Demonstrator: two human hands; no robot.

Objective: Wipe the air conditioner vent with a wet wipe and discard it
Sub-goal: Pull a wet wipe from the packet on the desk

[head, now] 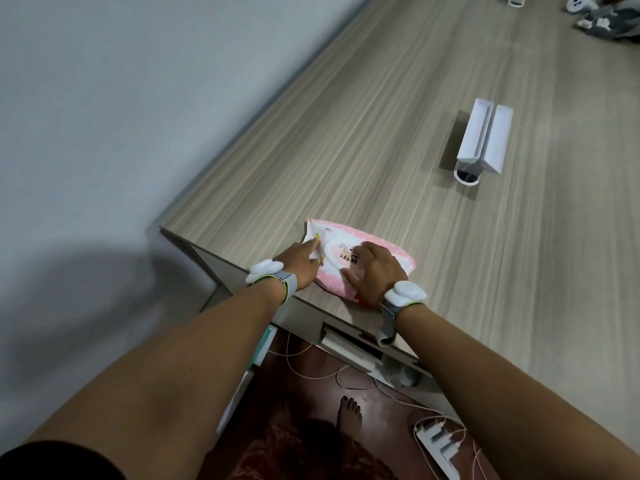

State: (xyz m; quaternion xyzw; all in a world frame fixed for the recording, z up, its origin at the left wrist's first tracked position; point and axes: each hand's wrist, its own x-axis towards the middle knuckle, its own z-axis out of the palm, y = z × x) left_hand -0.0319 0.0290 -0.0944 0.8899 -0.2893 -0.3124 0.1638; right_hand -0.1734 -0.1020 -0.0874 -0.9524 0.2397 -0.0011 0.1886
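Lying lengthwise along desk edge (221, 254), wipes pack (334, 284)

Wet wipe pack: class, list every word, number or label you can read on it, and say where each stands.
Wet wipe pack, top corner: a small number, too blurred to read.
Lid: a script word starting "P", the rest unreadable.
Lid, lower part: dark print, too small to read.
No other text shows.

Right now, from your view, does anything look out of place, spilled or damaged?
Nothing looks spilled or damaged. The pack of wipes lies askew near the front edge of the desk, under the left hand and right hand. Loose cables trail across the floor around a power strip, near the bare foot.
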